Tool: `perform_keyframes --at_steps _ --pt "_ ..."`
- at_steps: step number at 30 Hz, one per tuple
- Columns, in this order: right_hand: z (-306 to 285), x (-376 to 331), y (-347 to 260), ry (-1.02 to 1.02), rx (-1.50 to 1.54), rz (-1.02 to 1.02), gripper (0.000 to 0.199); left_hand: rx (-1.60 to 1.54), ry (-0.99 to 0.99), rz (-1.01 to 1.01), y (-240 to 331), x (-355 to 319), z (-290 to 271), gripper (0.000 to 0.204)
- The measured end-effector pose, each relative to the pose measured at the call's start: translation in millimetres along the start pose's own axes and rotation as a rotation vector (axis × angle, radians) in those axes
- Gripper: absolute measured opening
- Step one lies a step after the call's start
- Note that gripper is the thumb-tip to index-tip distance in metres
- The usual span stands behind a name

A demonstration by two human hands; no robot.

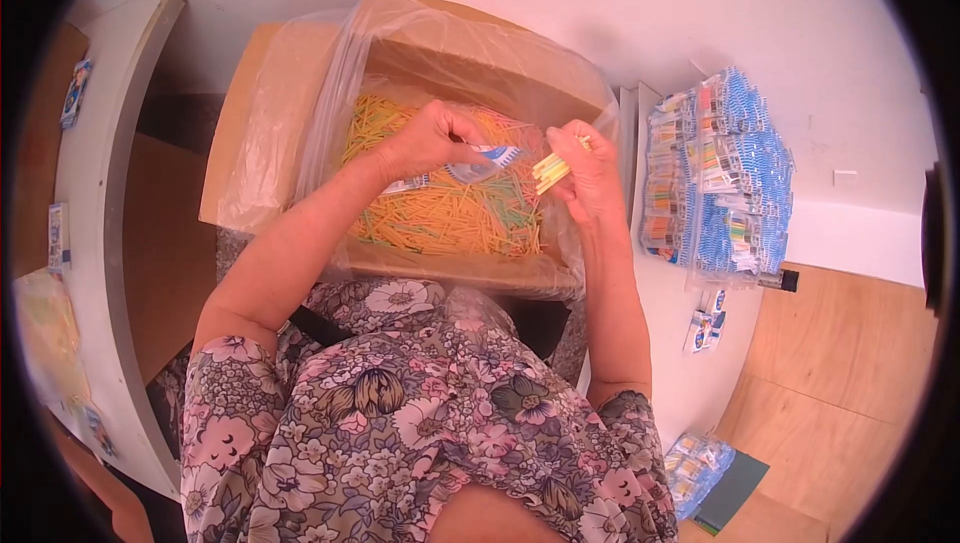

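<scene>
Above a large cardboard box (262,108) lined with clear plastic, both of my hands are at work. My left hand (432,139) pinches a small clear plastic bag (478,169) with a blue and white printed edge, thumb and fingers closed on it. A bundle of thin pale-yellow sticks (550,173) is gripped in my right hand (598,171), their ends pointing toward the bag but apart from it. Under my hands, the box holds a loose heap of thin sticks (440,225) in yellow, orange, green and pink. Another small packet (408,184) lies on the heap, partly hidden by my left wrist.
Right of the box, a stack of filled blue-edged packets (715,178) stands on a white table (655,308), with a few small packets (706,323) nearby. More packets (695,473) lie lower right. A curved white tabletop (125,243) runs along the left; a bare limb (115,498) shows beyond it.
</scene>
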State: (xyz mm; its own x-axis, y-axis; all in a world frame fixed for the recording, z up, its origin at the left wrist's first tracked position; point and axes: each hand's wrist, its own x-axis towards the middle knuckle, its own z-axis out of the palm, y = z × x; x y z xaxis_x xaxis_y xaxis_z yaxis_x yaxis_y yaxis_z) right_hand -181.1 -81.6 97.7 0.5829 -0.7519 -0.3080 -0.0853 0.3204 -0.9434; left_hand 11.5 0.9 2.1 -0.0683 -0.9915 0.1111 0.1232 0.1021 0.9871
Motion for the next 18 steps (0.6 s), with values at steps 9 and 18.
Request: perform_keyframes --at_steps 9,18 --pt "-27 -9 31 0.046 -0.824 -0.257 0.015 -0.096 -0.019 -0.196 5 0 0 0.010" --pt "-33 -27 37 -0.094 -0.659 -0.033 0.013 -0.052 -0.030 -0.009 0 1 0 0.009"
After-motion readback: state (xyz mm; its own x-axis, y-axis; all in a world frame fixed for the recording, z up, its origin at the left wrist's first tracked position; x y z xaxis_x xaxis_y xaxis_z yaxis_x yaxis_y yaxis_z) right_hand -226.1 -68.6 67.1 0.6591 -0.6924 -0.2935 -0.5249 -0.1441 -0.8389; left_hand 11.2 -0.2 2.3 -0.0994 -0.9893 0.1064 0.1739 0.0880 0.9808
